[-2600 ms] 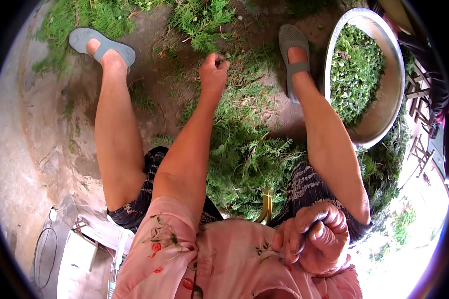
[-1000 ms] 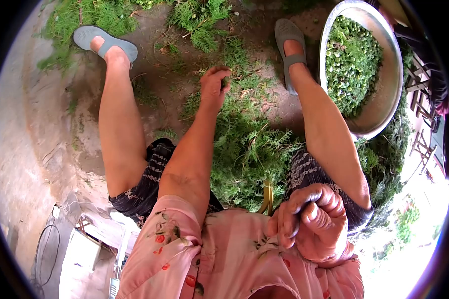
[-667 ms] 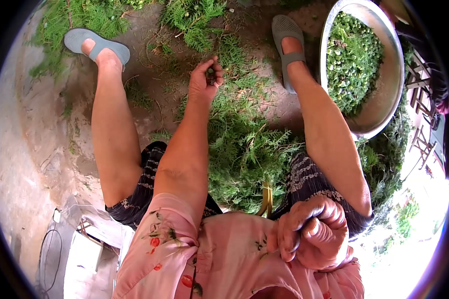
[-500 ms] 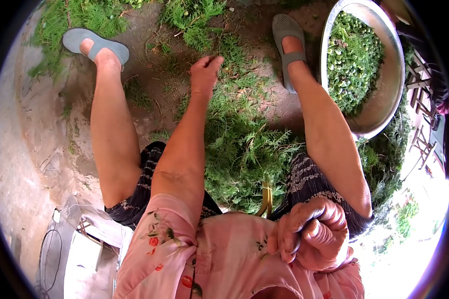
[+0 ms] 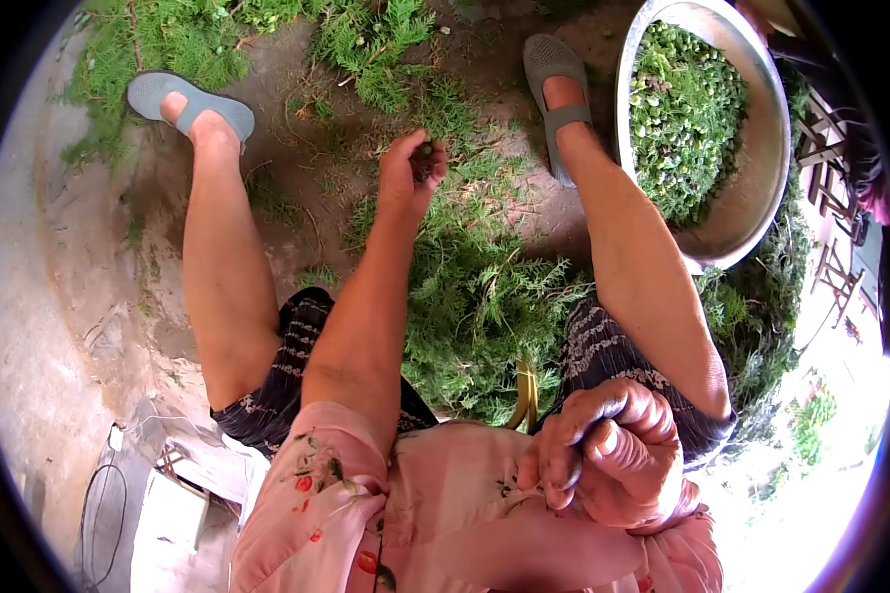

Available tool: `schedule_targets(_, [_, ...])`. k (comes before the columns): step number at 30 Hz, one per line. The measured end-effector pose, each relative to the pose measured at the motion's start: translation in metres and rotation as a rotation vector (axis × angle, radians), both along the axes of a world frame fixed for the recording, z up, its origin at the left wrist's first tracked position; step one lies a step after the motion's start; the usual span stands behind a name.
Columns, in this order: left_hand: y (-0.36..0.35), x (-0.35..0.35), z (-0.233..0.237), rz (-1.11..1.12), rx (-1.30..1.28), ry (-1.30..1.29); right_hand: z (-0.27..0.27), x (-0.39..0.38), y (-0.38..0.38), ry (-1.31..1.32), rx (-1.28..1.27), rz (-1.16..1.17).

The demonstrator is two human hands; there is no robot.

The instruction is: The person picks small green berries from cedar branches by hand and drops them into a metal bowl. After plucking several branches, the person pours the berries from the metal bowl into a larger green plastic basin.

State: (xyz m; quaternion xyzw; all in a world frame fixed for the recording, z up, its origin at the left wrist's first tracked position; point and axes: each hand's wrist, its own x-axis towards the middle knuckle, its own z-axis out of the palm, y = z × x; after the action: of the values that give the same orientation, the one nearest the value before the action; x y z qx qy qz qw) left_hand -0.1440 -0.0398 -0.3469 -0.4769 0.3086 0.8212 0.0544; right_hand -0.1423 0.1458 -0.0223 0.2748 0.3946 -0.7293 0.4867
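My left hand [image 5: 414,170] reaches out over the ground between my legs. Its palm is turned partly up and its fingers curl around something dark in the hollow, too small to make out. Beneath and around it lie feathery green conifer sprigs [image 5: 485,282]. Close to the camera, in front of my chest, my right hand [image 5: 613,455] is raised with curled fingers and the thumb folded in. Its fingertips are stained dark, and whatever it may hold is hidden.
A large metal basin [image 5: 776,163] with chopped-looking green pieces [image 5: 684,124] stands beyond my right leg. More green branches [image 5: 376,49] lie ahead. My shoes [image 5: 190,104] rest on the soil. Pale chairs or racks [image 5: 173,504] stand at lower left.
My left hand has turned so its palm side shows, with something dark inside, and has shifted slightly. My right hand has hardly moved. The basin sits slightly further left in view.
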Motion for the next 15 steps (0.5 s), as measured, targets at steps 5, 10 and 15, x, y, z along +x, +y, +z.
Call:
schedule_targets(5, [0.03, -0.03, 0.038, 0.353, 0.314, 0.325, 0.0, 0.005, -0.002, 0.03, 0.011, -0.035])
schedule_targets(10, [0.107, -0.103, 0.105, 0.085, 0.213, 0.573, -0.002, 0.008, 0.002, -0.034, -0.085, -0.126])
schedule_targets(15, [0.143, -0.129, 0.104, -0.462, -0.855, 0.684, -0.002, 0.006, -0.002, -0.001, -0.078, -0.202])
